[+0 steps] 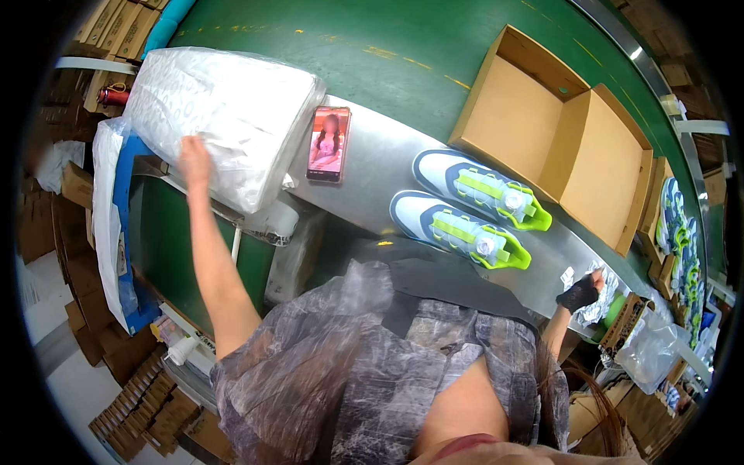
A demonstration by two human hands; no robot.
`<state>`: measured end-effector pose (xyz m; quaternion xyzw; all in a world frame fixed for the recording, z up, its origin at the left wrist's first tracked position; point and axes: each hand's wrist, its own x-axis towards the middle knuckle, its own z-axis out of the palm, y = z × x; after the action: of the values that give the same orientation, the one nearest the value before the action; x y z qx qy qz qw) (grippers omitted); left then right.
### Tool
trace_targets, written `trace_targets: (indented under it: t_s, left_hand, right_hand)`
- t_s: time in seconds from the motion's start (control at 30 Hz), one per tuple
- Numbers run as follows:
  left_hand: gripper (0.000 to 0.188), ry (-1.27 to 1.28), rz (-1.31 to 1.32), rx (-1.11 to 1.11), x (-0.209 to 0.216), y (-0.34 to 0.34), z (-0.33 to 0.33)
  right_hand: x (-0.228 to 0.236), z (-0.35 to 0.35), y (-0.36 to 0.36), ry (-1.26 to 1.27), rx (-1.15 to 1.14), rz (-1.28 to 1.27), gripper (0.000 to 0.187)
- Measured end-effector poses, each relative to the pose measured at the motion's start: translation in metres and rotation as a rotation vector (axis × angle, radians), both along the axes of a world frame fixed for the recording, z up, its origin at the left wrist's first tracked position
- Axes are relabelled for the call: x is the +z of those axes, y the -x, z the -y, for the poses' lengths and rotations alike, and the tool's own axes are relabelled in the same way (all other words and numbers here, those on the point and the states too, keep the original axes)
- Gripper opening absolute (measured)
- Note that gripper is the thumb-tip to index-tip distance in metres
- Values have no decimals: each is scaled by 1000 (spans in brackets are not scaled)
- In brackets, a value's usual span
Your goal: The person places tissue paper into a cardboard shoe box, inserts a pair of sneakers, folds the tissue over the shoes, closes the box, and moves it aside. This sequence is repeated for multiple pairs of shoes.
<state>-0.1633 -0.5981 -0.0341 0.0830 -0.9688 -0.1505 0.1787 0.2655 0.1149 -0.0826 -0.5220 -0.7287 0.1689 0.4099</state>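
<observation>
At the left, my left hand is curled at the near side of a thick stack of white printed wrapping paper. Its fingers look pinched on the sheets, slightly blurred. Far to the right, my right hand wears a black fingerless glove. The fingers are bent closed beside crumpled silvery-white packets; what they hold is hidden. Between my hands, two light blue sneakers with lime-green soles and dial laces lie side by side on the metal ledge: the farther sneaker and the nearer sneaker.
An open brown shoebox rests on the green conveyor belt beyond the sneakers. A phone lies on the metal ledge beside the paper stack. More sneakers stand in boxes at far right. Flattened cardboard fills the lower left.
</observation>
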Motion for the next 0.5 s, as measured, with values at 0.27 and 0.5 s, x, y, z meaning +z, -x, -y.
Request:
trace_targets:
  t_s: [0.27, 0.5]
  left_hand:
    - [26, -820, -116, -347, 172, -35, -130]
    - [30, -1126, 115, -1075, 213, -65, -316]
  right_hand:
    - [113, 67, 159, 70, 832, 48, 48]
    - [178, 186, 251, 349, 1641, -88, 78]
